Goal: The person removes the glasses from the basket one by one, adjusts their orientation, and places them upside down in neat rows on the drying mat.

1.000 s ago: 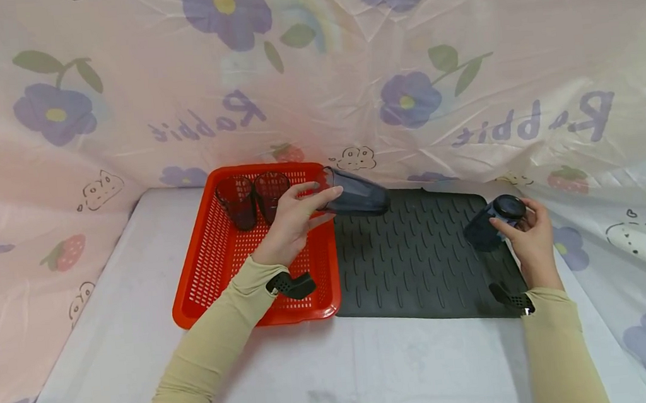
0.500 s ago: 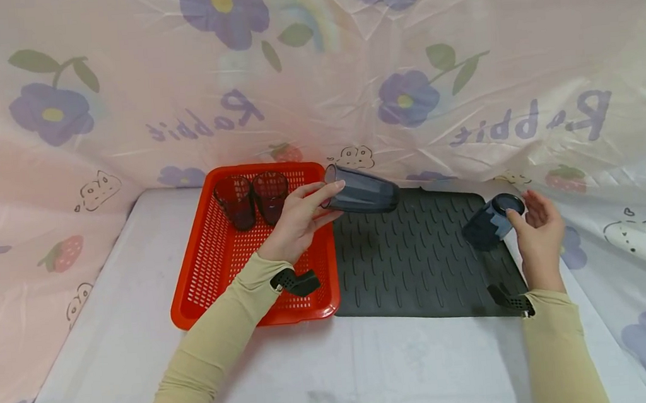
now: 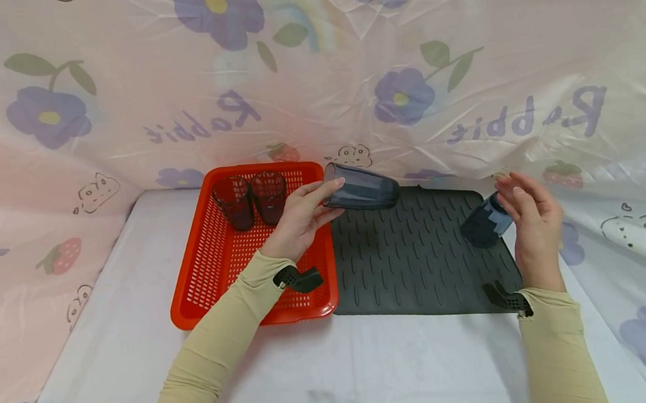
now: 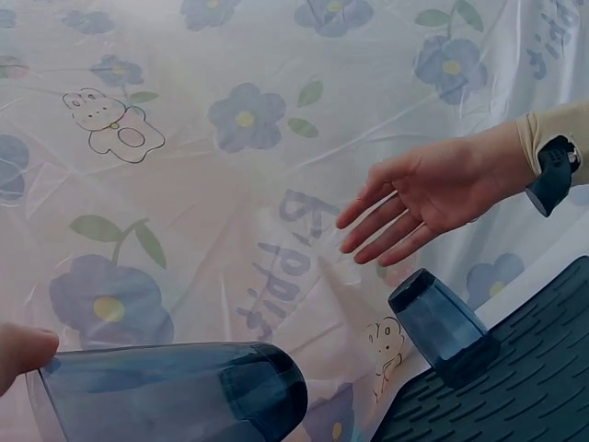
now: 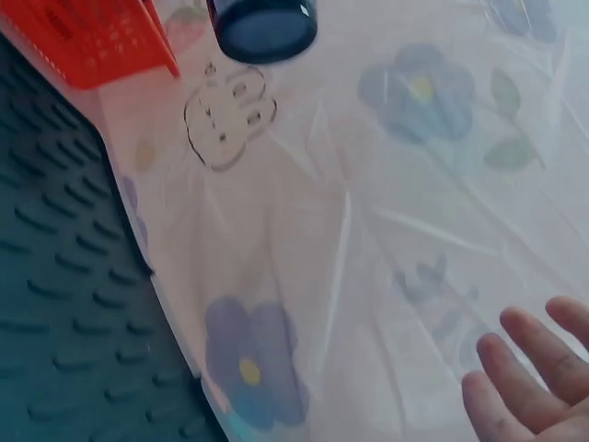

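In the head view my left hand (image 3: 300,219) grips a blue-grey glass tumbler (image 3: 363,187) near its rim, tilted with its base to the right, in the air by the basket's right edge. A second tumbler (image 3: 483,222) stands upside down at the right end of the dark ribbed drying mat (image 3: 418,257). Beside and above this one, my right hand (image 3: 536,229) holds nothing. In the left wrist view that right hand (image 4: 428,198) shows straight fingers, apart from the upturned tumbler (image 4: 442,327). Two more tumblers (image 3: 238,205) stand inside the red basket (image 3: 189,281).
The basket touches the mat's left side on a white-covered table (image 3: 416,371). Behind and at both sides hangs a flower-printed curtain (image 3: 312,69), close to the mat's far edge.
My right hand has let go of the upturned tumbler and lifted off it. The tumbler in my left hand has moved slightly right.
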Tool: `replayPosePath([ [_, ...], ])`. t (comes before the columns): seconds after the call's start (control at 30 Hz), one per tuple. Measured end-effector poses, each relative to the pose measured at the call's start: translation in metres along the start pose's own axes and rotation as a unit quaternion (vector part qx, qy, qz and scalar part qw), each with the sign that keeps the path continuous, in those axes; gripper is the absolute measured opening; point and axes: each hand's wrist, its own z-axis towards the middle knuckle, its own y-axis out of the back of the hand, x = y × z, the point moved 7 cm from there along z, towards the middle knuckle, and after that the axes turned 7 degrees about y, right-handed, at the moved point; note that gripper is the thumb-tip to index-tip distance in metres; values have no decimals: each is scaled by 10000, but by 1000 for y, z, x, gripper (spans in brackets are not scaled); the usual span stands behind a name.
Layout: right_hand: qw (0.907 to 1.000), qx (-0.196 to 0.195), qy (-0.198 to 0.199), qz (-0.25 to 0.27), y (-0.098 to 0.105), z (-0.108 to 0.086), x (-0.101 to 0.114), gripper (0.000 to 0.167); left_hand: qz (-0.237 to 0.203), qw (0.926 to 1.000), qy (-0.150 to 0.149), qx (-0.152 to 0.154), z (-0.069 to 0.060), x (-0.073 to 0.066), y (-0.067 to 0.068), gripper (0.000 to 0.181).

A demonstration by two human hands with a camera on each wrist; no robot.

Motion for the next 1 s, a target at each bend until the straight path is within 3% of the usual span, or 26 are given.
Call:
replayPosePath([
  [0.23,9971,641,-261,328,-24,-6,-4,33,-74,9999,7,77,1,5,-4,53],
  [0.57,9909,1172,-519,411,-45,-13,-15,34,-112,9999,100,75,2,11,-11,53],
  [0.77,9843,1623,-623,306,-59,-19,-25,35,-216,9994,173,186,2,14,-15,54],
  [1.0,9737,1999,-1089,113,-73,-29,-42,39,-210,9993,232,203,1,15,-15,41],
])
